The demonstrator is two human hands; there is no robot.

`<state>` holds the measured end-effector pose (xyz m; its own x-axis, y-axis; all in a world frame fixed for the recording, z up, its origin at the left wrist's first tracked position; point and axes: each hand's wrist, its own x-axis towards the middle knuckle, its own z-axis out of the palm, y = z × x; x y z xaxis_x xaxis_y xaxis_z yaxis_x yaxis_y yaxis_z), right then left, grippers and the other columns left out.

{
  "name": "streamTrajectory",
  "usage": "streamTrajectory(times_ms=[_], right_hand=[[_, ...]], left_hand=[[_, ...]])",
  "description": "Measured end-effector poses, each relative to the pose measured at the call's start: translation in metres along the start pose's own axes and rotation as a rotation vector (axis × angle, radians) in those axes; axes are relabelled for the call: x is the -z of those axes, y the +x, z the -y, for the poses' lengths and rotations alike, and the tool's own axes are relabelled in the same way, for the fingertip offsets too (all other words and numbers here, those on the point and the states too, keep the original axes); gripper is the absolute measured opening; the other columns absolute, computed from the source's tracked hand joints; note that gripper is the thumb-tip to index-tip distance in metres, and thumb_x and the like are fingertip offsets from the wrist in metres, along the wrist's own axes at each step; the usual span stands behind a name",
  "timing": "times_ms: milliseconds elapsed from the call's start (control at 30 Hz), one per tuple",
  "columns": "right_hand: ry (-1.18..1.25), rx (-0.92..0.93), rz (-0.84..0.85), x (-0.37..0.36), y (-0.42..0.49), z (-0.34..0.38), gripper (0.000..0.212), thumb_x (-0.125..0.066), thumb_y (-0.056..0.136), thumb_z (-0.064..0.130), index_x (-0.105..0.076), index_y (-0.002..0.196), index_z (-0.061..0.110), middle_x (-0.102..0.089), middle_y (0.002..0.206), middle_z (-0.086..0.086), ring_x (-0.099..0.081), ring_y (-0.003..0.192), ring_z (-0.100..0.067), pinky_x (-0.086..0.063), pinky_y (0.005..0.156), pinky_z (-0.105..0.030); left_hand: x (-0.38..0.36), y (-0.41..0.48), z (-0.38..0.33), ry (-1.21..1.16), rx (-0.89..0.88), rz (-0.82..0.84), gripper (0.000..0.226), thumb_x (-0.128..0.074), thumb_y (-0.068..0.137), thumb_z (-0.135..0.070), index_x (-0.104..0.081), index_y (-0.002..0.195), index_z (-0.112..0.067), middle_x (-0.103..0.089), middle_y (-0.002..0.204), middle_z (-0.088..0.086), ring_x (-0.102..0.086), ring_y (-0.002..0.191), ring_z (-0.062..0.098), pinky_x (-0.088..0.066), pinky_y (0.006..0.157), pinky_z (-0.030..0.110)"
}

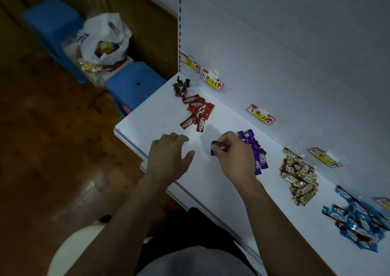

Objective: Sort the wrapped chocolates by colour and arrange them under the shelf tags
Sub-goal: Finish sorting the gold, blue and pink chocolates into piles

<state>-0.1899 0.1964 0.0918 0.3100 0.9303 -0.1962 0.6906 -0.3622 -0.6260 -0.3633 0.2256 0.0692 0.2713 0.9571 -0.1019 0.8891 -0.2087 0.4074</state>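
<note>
Right grip (pixel 234 155) pinches one purple chocolate (pixel 213 150) just beside the purple pile (pixel 256 153), probably to add it there, under its tag (pixel 261 114). Left grip (pixel 169 155) spread over the shelf (pixel 152 117), holding nothing. Red pile (pixel 197 113), gold pile (pixel 299 176) and blue pile (pixel 356 218) lie apart.

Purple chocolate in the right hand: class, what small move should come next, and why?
Probably lay it on the purple pile. The right hand pinches one purple chocolate just left of that pile, which lies below a shelf tag; the red pile lies farther left.
</note>
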Motion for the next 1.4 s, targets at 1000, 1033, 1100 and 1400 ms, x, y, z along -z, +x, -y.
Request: streamTrajectory(times_ms=[1000, 1033, 1100, 1400], right_hand=[[0.038, -0.246, -0.257, -0.119, 0.211, 0.068, 0.013, -0.060, 0.090, 0.019, -0.069, 0.099, 0.017, -0.070, 0.094, 0.002, -0.062, 0.085, -0.013, -0.042, 0.069, -0.023], [0.017, -0.261, -0.238, -0.122, 0.219, 0.070, 0.014, -0.059, 0.091, 0.020, -0.068, 0.101, 0.017, -0.070, 0.096, 0.002, -0.060, 0.085, -0.012, -0.040, 0.069, -0.022], [-0.021, -0.293, -0.191, -0.127, 0.233, 0.073, 0.018, -0.056, 0.091, 0.020, -0.068, 0.105, 0.019, -0.069, 0.099, 0.003, -0.058, 0.084, -0.012, -0.040, 0.068, -0.023], [-0.108, -0.371, -0.065, -0.138, 0.247, 0.077, 0.042, -0.054, 0.089, 0.017, -0.053, 0.130, 0.024, -0.062, 0.120, -0.001, -0.059, 0.105, -0.020, -0.049, 0.076, -0.029]], left_hand=[[-0.032, 0.164, 0.129, 0.144, 0.010, 0.324, 0.072, -0.054, 0.085, -0.059, -0.031, 0.145, -0.028, -0.024, 0.154, 0.007, -0.014, 0.144, 0.029, -0.016, 0.117, 0.053], [-0.034, 0.165, 0.133, 0.170, -0.008, 0.338, 0.075, -0.054, 0.084, -0.061, -0.028, 0.146, -0.028, -0.022, 0.155, 0.008, -0.012, 0.144, 0.030, -0.015, 0.116, 0.054], [-0.039, 0.164, 0.140, 0.208, -0.046, 0.338, 0.080, -0.054, 0.081, -0.064, -0.025, 0.147, -0.029, -0.023, 0.153, 0.009, -0.014, 0.142, 0.030, -0.017, 0.113, 0.056], [-0.038, 0.175, 0.147, 0.247, -0.097, 0.387, 0.084, -0.048, 0.083, -0.066, -0.009, 0.149, -0.033, -0.011, 0.155, 0.007, -0.007, 0.143, 0.031, -0.016, 0.112, 0.057]])
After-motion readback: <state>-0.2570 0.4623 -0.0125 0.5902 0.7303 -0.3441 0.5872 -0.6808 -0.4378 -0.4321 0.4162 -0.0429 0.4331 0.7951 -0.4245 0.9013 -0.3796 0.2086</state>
